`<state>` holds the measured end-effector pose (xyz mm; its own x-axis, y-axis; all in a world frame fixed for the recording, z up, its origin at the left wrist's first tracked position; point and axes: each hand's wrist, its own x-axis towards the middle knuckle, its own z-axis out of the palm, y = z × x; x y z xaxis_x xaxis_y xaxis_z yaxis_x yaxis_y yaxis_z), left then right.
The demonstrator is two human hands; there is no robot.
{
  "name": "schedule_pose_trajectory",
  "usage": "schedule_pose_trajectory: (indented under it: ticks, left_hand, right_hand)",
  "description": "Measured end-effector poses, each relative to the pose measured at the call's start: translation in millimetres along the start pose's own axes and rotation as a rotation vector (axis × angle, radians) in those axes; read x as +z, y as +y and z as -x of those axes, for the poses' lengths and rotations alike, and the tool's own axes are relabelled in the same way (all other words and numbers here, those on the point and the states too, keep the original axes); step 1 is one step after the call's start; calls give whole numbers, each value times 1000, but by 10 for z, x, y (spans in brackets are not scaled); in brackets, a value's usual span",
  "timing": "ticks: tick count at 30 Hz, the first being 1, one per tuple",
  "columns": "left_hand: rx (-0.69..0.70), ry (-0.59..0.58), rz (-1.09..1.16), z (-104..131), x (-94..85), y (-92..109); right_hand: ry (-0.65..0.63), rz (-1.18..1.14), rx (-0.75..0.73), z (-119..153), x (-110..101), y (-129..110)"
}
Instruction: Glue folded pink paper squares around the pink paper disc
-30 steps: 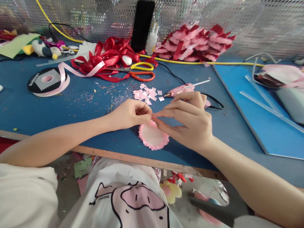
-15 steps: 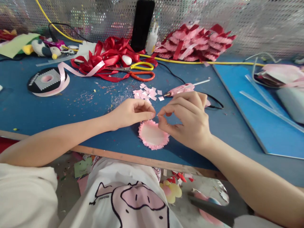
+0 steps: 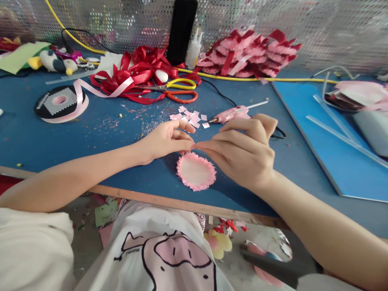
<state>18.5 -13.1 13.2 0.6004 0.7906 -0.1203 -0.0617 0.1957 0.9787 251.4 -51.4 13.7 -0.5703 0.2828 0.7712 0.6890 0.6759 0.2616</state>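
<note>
In the head view my left hand (image 3: pixel 163 139) and my right hand (image 3: pixel 245 151) meet at their fingertips. My right thumb and forefinger are pinched together; whatever lies between them is too small to make out. The left thumb presses at the same spot, its forefinger lifted away from it. Just below the fingertips, an oval pink piece with a fringed edge and a pale flat middle (image 3: pixel 196 171) lies on the table. Small pink ribbon squares (image 3: pixel 190 117) are scattered right beyond the hands. A pink glue gun (image 3: pixel 228 114) rests behind my right hand.
A ribbon spool (image 3: pixel 62 103) lies at left. Red ribbon (image 3: pixel 136 68) is heaped behind scissors (image 3: pixel 180 91). A phone (image 3: pixel 182 32), a glue bottle (image 3: pixel 194 50) and stacked pink-and-red pieces (image 3: pixel 251 56) stand at the back. Glue sticks (image 3: pixel 345 133) lie on a blue board (image 3: pixel 327 161).
My right hand's fingers have straightened and moved slightly left to meet my left fingertips. The left forefinger has lifted away from its thumb. The fringed piece stays put.
</note>
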Motion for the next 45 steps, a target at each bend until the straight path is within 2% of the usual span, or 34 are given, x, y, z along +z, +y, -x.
schedule_pose_trajectory:
  ticks: [4, 9, 15, 20, 28, 33, 38, 45]
  left_hand:
    - [-6, 28, -21, 5, 20, 5]
    - [34, 67, -26, -6, 36, -3]
    - [81, 30, -14, 7, 24, -23]
    - [87, 24, -13, 10, 21, -50]
    - [40, 56, -18, -1, 17, -28]
    - [36, 40, -137, 3, 15, -2]
    - [-5, 53, -212, 19, 8, 20]
    - [36, 74, -243, -5, -12, -11]
  right_hand:
    - [-52, 15, 8, 19, 17, 4]
    - [33, -29, 34, 26, 79, -13]
    - [-144, -159, 196, 39, 43, -36]
    - [-154, -184, 255, 27, 25, -70]
    - [-108, -90, 198, 42, 92, -53]
    - [-119, -67, 194, 45, 63, -3]
    - [-11, -93, 77, 42, 38, 40]
    - [-51, -84, 57, 71, 46, 120]
